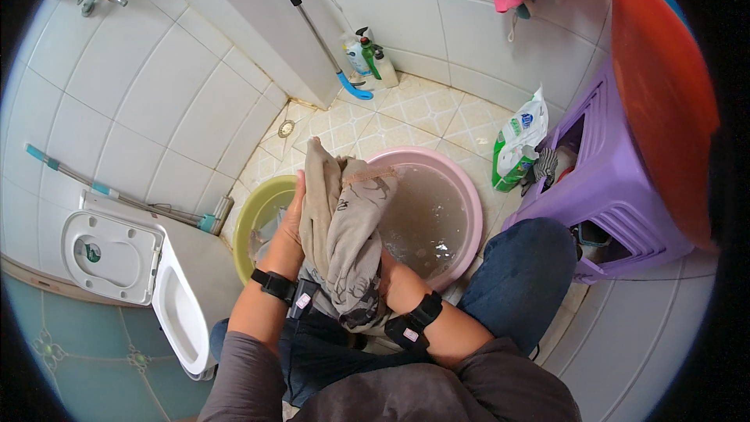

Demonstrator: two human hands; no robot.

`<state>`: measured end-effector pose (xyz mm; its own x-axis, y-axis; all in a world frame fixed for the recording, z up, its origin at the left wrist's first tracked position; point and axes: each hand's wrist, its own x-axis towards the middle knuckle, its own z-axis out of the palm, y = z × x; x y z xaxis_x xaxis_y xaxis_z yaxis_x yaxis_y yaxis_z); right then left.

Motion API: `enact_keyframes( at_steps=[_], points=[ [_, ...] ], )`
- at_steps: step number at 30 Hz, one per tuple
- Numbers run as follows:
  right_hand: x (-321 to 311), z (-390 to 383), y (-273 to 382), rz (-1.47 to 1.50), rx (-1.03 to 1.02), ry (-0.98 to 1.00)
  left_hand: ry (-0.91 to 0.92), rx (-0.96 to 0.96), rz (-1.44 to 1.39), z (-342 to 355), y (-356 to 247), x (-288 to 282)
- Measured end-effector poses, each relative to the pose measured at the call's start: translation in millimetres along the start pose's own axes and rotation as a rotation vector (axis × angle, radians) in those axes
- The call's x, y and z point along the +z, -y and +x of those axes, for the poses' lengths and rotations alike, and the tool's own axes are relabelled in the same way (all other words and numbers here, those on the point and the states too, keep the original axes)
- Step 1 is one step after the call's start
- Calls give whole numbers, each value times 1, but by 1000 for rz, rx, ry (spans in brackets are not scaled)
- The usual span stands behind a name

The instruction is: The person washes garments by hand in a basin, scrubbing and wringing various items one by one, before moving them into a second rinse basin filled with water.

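Observation:
A beige-grey garment (pixel 351 223) with dark printed figures is bunched up in front of me, above the gap between two basins. My left hand (pixel 292 217) grips its left side, fingers pointing upward along the cloth. Against the lower right of the bundle, my right hand (pixel 386 267) is mostly covered by fabric, so its fingers are hidden. Cloudy grey water fills the pink basin (pixel 476 215) on the right. The yellow-green basin (pixel 241 223) on the left contains pale cloth, partly blocked by my left arm.
A purple plastic stool (pixel 617 195) stands at right, beside a white-green package (pixel 519 141). Overhead hangs a large red basin (pixel 664 86). Several bottles (pixel 367 56) and a blue-ended pole (pixel 344 82) are at the back. A white toilet (pixel 183 312) sits at left.

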<state>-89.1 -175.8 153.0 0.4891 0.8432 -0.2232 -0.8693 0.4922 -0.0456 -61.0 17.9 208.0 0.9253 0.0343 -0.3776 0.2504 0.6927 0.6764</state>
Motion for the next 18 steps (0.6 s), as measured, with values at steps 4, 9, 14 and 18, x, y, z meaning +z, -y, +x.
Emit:
enact_keyframes(
  at_steps=[4,9,14,18],
  points=[
    [5,2,-2,-11,-24,-20,-127,-46,199,1,-19,2],
    [12,5,-7,-35,-128,-95,-232,7,414,-1,-20,23],
    [-4,36,-5,141,-54,-147,-304,-6,565,11,-33,8],
    [23,29,-1,-492,-547,-214,-446,97,952,23,-33,0]
  ],
)
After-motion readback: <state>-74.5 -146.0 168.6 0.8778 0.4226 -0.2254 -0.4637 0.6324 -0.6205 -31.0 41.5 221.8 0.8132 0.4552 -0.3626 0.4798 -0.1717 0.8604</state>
